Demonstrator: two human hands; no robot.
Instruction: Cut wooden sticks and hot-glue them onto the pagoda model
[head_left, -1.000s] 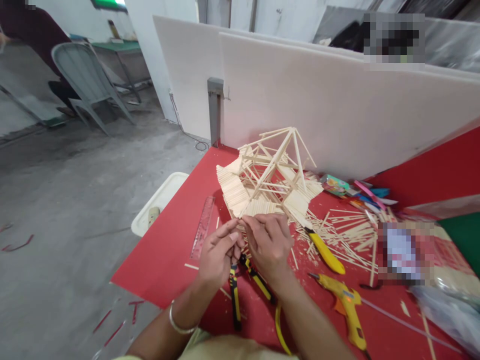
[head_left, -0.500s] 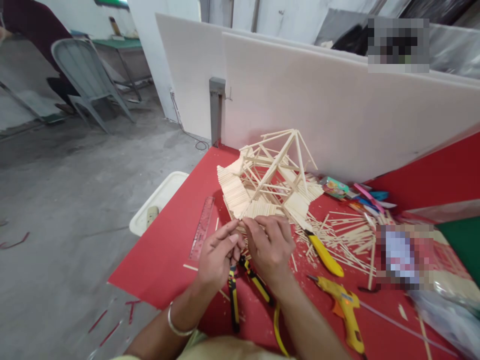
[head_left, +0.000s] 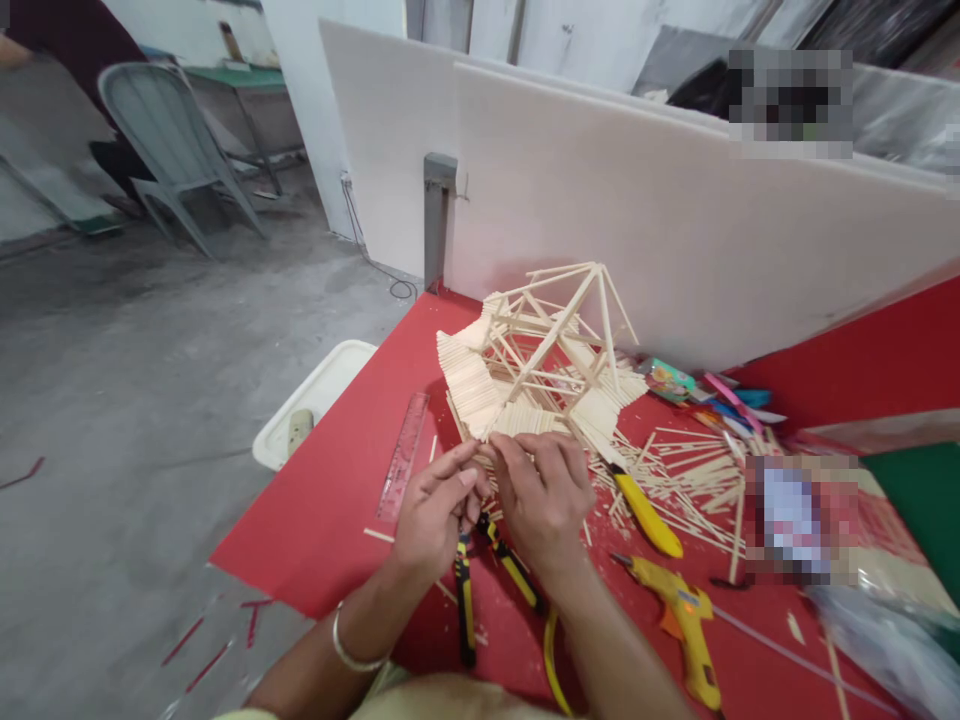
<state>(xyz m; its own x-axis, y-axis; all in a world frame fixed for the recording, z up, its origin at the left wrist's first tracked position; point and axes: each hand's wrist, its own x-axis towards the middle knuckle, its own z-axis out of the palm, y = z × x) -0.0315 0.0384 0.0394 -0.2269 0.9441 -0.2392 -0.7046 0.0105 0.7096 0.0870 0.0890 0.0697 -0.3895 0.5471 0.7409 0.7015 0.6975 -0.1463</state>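
A model building made of thin wooden sticks (head_left: 551, 345) stands on the red tabletop, with an open frame on top and slatted roof panels round it. At its near edge my left hand (head_left: 439, 505) is closed, thumb and fingers pinched together. My right hand (head_left: 544, 490) is closed beside it, fingers bent down, fingertips almost meeting those of the left. What lies between the fingertips is too small and hidden to make out. Pliers (head_left: 465, 605) with black and yellow handles lie open below my hands, their jaws partly covered.
A clear ruler (head_left: 403, 455) lies to the left. On the right are a yellow-handled cutter (head_left: 649, 515), a yellow glue gun (head_left: 686, 620), loose sticks (head_left: 701, 475) and plastic bags (head_left: 885, 640). White boards (head_left: 637, 210) stand behind. A person (head_left: 71, 50) is beside a chair (head_left: 161, 130).
The view has shifted slightly. Both hands stay pinched at the model's near edge, with hardly any movement of the fingers. The tools lie as before.
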